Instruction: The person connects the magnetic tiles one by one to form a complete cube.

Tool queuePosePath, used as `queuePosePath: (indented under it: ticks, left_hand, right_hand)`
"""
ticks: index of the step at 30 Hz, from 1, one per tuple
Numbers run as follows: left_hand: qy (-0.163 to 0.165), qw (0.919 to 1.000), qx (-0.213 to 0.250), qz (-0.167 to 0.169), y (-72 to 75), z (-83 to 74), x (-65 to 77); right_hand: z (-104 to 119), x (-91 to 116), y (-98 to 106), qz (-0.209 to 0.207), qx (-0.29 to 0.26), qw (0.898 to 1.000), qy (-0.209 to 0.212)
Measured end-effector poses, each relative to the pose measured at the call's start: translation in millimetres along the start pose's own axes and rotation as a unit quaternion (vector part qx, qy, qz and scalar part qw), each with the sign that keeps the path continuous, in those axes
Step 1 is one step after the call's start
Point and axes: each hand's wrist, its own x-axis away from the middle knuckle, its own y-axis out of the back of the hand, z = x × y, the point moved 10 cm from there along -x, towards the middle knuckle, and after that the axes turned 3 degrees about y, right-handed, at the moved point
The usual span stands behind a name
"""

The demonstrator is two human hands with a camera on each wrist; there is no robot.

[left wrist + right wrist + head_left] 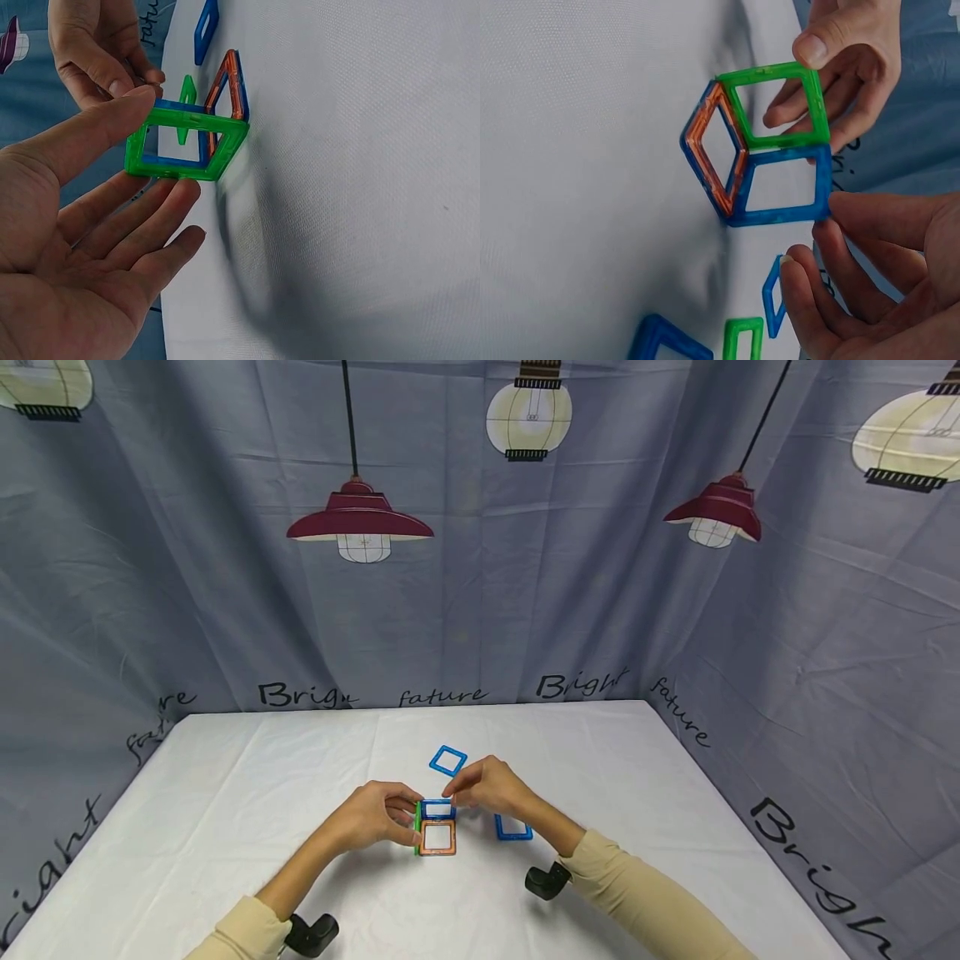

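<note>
A green square magnetic tile [214,172] stands on edge, pinched between the thumb and fingers of my left hand [378,814]. A blue magnetic tile [776,216] also stands upright, meeting the green one at a corner. My right hand [491,787] pinches its upper corner with thumb and fingertips. Between these two walls lies an orange magnetic tile [438,855], flat, with a blue edge showing beneath it in the right wrist view. Together the tiles form an open-sided corner.
Behind the right hand a loose blue tile [448,747] lies on the white tablecloth [600,760]. Another blue tile [514,837] sits partly under the right forearm. A loose green tile [743,324] shows near them in the right wrist view. A grey printed curtain [480,610] surrounds the table.
</note>
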Motion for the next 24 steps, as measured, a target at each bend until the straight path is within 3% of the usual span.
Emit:
queuePosePath:
  ticks: [6, 14, 24]
  left_hand:
    - [0.004, 1.0, 0.0, 0.001, -0.9, 0.7, 1.2]
    - [0.0, 1.0, -0.006, 0.0, -1.1, 0.5, 1.0]
    - [-0.005, 0.9999, -0.014, -0.001, -0.6, -0.5, 1.6]
  right_hand:
    - [-5, 8, 17, -0.013, 0.041, 0.999, -0.01]
    - [-37, 28, 42, -0.031, 0.1, 0.994, -0.043]
    - [-69, 50, 47, 0.0, 0.123, 0.991, -0.048]
